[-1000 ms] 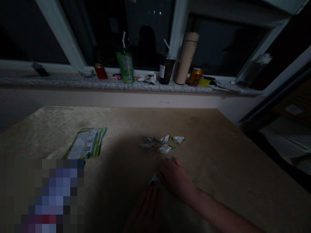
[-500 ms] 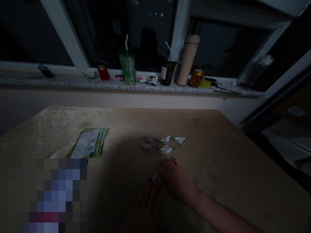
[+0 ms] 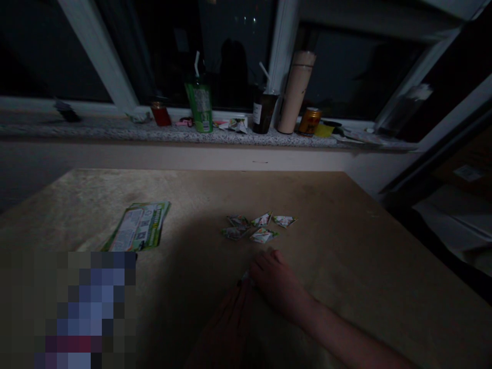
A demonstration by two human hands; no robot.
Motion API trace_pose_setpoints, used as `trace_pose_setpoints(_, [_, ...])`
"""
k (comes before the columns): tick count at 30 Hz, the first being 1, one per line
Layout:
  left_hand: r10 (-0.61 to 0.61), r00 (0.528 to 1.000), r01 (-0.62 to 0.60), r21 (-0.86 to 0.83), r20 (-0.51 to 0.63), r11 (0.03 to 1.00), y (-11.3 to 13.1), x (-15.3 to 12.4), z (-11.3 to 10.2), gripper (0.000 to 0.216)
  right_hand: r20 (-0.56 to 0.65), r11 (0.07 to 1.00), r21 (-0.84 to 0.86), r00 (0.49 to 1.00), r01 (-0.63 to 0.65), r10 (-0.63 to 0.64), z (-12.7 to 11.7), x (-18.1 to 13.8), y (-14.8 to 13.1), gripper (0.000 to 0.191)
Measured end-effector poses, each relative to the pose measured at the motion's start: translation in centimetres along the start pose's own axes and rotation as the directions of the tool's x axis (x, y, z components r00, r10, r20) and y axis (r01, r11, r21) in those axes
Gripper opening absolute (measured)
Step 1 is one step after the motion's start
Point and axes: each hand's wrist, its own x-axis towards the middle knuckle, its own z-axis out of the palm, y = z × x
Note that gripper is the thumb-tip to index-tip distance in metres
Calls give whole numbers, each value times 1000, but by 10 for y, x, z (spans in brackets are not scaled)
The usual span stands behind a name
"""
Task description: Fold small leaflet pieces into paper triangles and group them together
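Observation:
A small piece of folded paper (image 3: 247, 277), pale and mostly hidden, lies on the table between my hands. My right hand (image 3: 273, 277) has its fingers curled down onto the paper's right side. From the near side my left hand (image 3: 229, 318) reaches up, its fingers stretched out and lying flat over the paper's lower part. The left hand is dim in shadow. Beyond my hands lie several small folded paper pieces, printed green, white and red; one is a folded paper piece (image 3: 263, 235) just past my right hand.
Flat green printed sheets or packets (image 3: 140, 225) lie on the table (image 3: 330, 205) at left. A pixelated patch covers the lower left. On the windowsill (image 3: 126, 128) stand a green cup (image 3: 200, 107), a dark drink cup (image 3: 264, 113), a pink flask (image 3: 295, 95) and a can (image 3: 309, 121).
My left fingers have slid slightly forward, so less of the paper shows between my hands. My right hand stays nearly in place. The whole view has shifted a little.

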Motion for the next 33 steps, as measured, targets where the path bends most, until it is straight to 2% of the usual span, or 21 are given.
trace_pose_setpoints(5, [14, 1000, -14, 36, -15, 999, -3, 0, 3, 78, 17, 1000, 19, 1000, 0, -1, -4, 1, -1, 7])
trace_pose_setpoints(10, [14, 1000, -13, 35, -28, 999, -4, 3, 1, 87, 24, 1000, -1, 999, -22, 22, -5, 0, -3, 6])
trace_pose_setpoints(14, [18, 997, -14, 41, -79, 999, -4, 6, 2, 82, 21, 999, -11, 999, -34, 35, -3, -2, -3, 5])
trace_pose_setpoints(18, [50, 989, -39, 76, -140, 996, -3, 7, 2, 90, 4, 999, 1, 998, -55, 55, -1, -4, -2, 5])
trace_pose_setpoints(22, [45, 996, -44, 13, -79, 999, -1, 7, -4, 103, -18, 993, 52, 994, -108, 109, 0, -2, -2, 9])
trace_pose_setpoints(26, [52, 999, -52, -49, 4, 997, -2, 8, -10, 109, -82, 968, 176, 977, -180, 197, -1, -4, 3, 9])
trace_pose_setpoints(28, [31, 999, -28, -84, 38, 996, -4, 9, -9, 108, -145, 955, 251, 970, -157, 197, -3, -12, 6, 8])
trace_pose_setpoints(31, [16, 998, -9, -114, 57, 993, -7, 8, 0, 97, -238, 963, 266, 971, 51, 15, -9, -33, 9, 16])
trace_pose_setpoints(33, [35, 998, -31, -106, 42, 994, -10, 7, 8, 94, -275, 963, 247, 961, 102, -32, -12, -46, 8, 27])
